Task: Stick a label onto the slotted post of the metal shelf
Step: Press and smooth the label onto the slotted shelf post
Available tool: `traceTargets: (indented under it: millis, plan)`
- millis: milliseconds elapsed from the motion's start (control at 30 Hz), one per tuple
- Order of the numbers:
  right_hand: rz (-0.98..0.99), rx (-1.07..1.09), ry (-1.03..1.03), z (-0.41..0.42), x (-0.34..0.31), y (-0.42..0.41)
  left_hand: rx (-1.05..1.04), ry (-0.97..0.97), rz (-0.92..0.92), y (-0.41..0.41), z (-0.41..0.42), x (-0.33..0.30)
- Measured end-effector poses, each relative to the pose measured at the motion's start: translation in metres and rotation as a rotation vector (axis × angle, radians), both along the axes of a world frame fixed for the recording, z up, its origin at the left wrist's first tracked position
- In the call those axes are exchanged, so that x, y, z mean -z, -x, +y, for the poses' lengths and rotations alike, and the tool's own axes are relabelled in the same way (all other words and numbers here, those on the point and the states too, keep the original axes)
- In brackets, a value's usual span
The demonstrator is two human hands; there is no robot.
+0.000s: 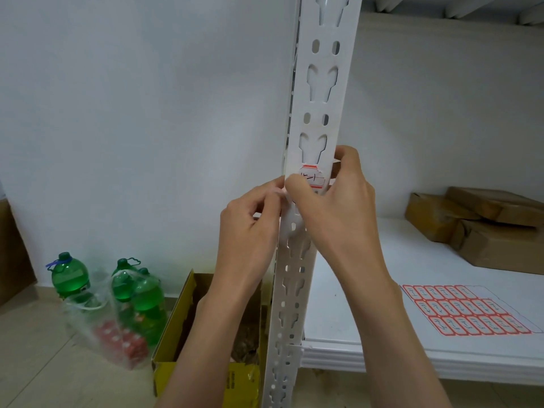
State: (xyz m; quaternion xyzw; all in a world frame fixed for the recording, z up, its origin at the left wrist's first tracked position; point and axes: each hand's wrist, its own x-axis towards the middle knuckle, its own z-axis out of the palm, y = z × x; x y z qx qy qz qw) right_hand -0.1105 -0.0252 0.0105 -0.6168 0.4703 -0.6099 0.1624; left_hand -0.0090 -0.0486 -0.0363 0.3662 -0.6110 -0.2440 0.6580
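A white slotted post (pixel 321 92) of the metal shelf runs up the middle of the view. A red-bordered white label (pixel 312 178) with handwriting lies on the post's front face. My right hand (pixel 338 207) wraps around the post, its thumb pressing the label's left edge and its fingers curled behind the post's right side. My left hand (pixel 250 225) is at the post's left edge with its fingertips pinched together there; what they pinch is too small to tell.
A sheet of red-bordered labels (pixel 468 310) lies on the white shelf board (pixel 412 348). Brown parcels (pixel 482 228) sit at the back right of the shelf. On the floor to the left stand green bottles (pixel 70 275) in a plastic bag and a yellow cardboard box (pixel 212 369).
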Motion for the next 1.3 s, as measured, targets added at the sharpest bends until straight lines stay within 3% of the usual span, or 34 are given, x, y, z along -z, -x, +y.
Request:
traceTargets:
  millis: [133,300,600,800,1000,1200,1300]
  plan:
    - [-0.132,-0.034,0.092,-0.004,0.005,0.006,-0.123,0.123,0.035,-0.001,0.008,-0.006]
    - [-0.318,0.072,0.24,-0.007,0.014,0.019,-0.286,0.31,-0.017,-0.001,0.01,-0.009]
    - [-0.436,-0.048,0.148,-0.007,0.023,0.044,-0.303,0.371,-0.086,-0.002,0.009,-0.01]
    - [-0.39,-0.099,0.099,-0.01,0.027,0.048,-0.394,0.504,-0.212,0.002,0.007,-0.01]
    - [-0.38,-0.049,-0.026,-0.023,0.041,0.057,-0.383,0.503,-0.203,0.004,0.008,-0.009]
    - [-0.054,0.163,-0.242,-0.045,0.082,0.076,-0.381,0.495,-0.203,0.003,0.007,-0.007]
    - [-0.002,0.265,-0.393,-0.057,0.106,0.086,-0.375,0.504,-0.194,0.003,0.007,-0.006]
